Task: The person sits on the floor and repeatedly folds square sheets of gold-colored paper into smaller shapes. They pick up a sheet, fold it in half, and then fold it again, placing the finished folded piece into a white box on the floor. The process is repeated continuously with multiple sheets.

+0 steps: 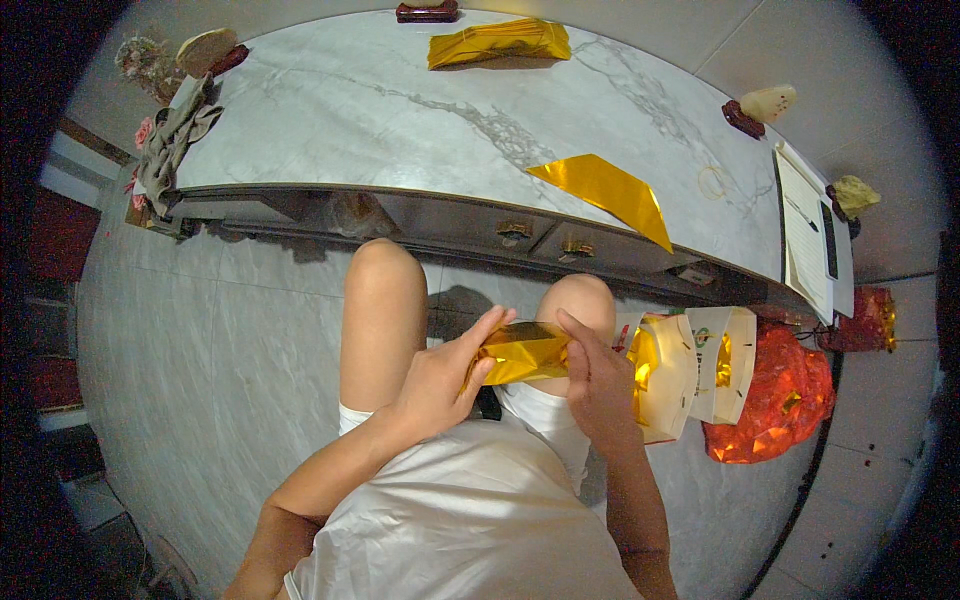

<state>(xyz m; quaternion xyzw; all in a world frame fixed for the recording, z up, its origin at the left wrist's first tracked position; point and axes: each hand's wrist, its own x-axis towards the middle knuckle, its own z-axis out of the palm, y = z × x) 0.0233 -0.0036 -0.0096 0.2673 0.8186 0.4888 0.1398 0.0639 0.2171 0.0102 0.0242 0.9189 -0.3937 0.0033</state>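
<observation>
A folded piece of shiny gold paper (523,348) is held over my lap between my two hands. My left hand (440,385) grips its left end, with fingertips along the top. My right hand (598,385) grips the right end, thumb and fingers pressed on it. Beyond my knees, a flat folded gold sheet (605,190) lies at the front edge of the marble-topped cabinet (350,130), one tip past the edge. A bundle of gold sheets (498,45) lies at the back of that top.
Small stands with ornaments (768,103) line the cabinet, with a grey cloth (180,140) at left and a notepad (800,210) at right. Right of my legs are paper bags (670,380) holding gold pieces and a red bag (760,410) on the floor.
</observation>
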